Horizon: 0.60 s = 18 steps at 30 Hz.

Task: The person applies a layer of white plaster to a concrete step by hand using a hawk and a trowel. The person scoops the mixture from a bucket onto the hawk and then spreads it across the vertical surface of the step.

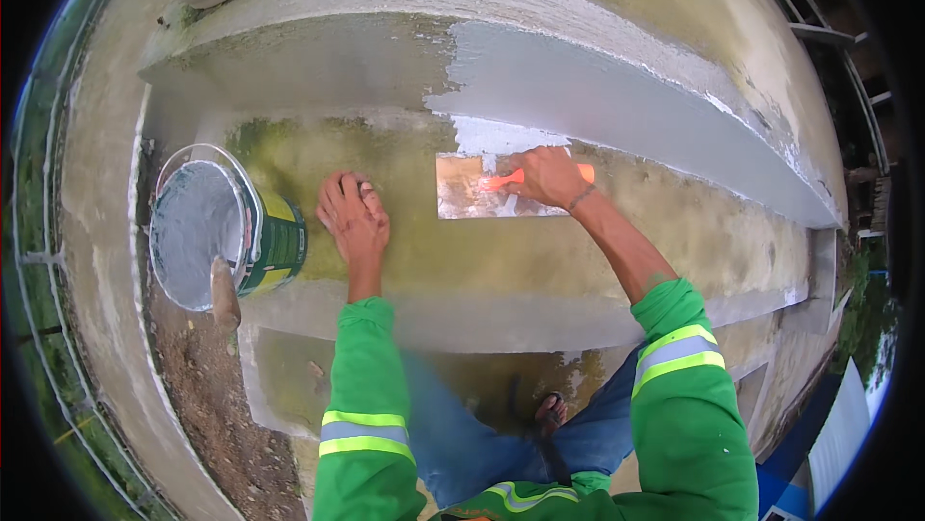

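Note:
My right hand [551, 177] grips the orange handle of a flat rectangular plastering trowel [461, 195]. Its steel blade lies against the mossy concrete step [395, 150], at the lower edge of a fresh white patch of paste [501, 134]. Grey-white smears cover part of the blade. Further left, my left hand [354, 218] rests on the step with bent fingers, closed around a small greyish thing that I cannot make out. Beside it stands a green and yellow bucket [275, 237] containing grey paste [198, 227]. A tool's wooden handle [224, 298] sticks out over the bucket's near rim.
Smooth grey coating [617, 88] covers the riser's right part; its left part [318, 59] is bare and stained. A lower step edge [482, 319] runs before my knees. Loose soil [212, 386] lies below the bucket, and a wire fence [48, 328] stands far left.

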Tool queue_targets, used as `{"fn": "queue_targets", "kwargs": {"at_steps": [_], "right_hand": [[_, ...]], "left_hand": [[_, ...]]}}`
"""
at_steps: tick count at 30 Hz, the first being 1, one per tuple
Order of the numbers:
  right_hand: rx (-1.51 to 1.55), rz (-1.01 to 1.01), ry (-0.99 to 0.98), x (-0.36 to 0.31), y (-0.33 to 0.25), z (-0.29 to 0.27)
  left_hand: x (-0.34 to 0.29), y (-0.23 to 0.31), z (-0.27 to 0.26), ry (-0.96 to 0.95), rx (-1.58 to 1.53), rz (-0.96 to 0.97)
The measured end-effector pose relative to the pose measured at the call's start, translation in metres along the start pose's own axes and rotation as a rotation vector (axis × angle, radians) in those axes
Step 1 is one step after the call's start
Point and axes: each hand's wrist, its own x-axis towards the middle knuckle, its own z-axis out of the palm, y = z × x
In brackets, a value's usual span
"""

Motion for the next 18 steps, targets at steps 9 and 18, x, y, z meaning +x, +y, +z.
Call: {"fn": "queue_targets", "kwargs": {"at_steps": [9, 18], "right_hand": [[0.080, 0.013, 0.118, 0.007, 0.035, -0.015], [0.110, -0.234, -0.185, -0.006, -0.027, -0.023]], "left_hand": [[0.001, -0.001, 0.004, 0.027, 0.009, -0.002], [0.000, -0.009, 0.001, 0.042, 0.031, -0.001]]}}
